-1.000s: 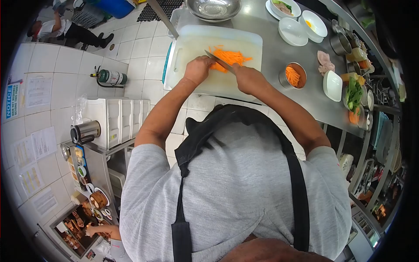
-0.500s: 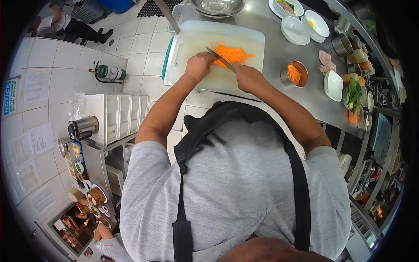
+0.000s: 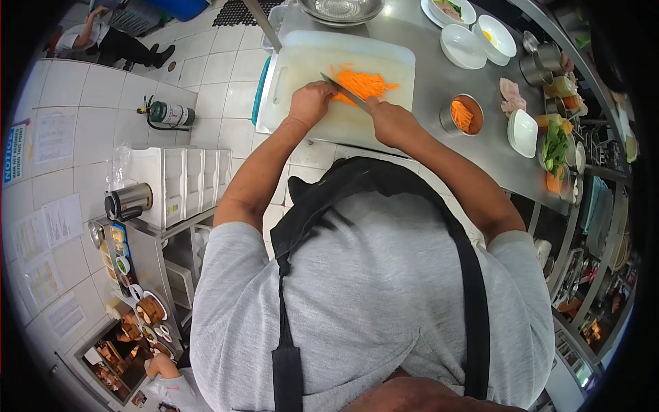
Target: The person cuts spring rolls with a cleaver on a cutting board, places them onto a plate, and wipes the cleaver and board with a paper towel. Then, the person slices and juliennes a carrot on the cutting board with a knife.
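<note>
My right hand (image 3: pixel 395 123) is wrapped round the handle of a knife (image 3: pixel 349 91), its blade slanting up and left over the cutting board (image 3: pixel 292 89). Shredded carrot (image 3: pixel 365 84) lies in a loose orange heap beyond the blade, with a little more on the near side. Beside the blade's front part, my left hand (image 3: pixel 311 103) rests on the board with its fingers curled together. What is under those fingertips is hidden. To the right of the board stands a round metal container (image 3: pixel 447 123) with more carrot strips (image 3: pixel 462 117) inside.
Metal bowls (image 3: pixel 343 10) stand behind the board. White bowls (image 3: pixel 463 48), raw meat (image 3: pixel 511 96), square white dishes (image 3: pixel 523 134) and leafy greens (image 3: pixel 555 147) line the steel counter's right side. Another person (image 3: pixel 117 42) is at far left; a second person's arm (image 3: pixel 163 366) shows lower left.
The view has shifted slightly. Both hands and the knife keep nearly the same place over the carrot, and the heap looks much the same.
</note>
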